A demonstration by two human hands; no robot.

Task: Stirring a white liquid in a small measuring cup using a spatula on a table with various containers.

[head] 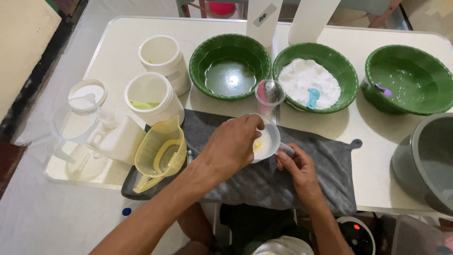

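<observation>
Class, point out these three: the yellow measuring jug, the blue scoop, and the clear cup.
yellow measuring jug [160, 152], head view, on its handle side.
blue scoop [313, 97], head view, on its bowl.
clear cup [269, 97], head view, on its wall.

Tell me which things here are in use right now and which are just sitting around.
In use: left hand, right hand, small white cup, grey towel.
Sitting around: yellow jug, three green bowls, two white jars, grey tub.

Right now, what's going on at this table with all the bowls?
A person's left hand reaches into a small white cup on a grey towel, while the right hand steadies its handle. Beyond stand three green bowls: one with liquid, one with white powder, and one holding a purple scoop.
</observation>
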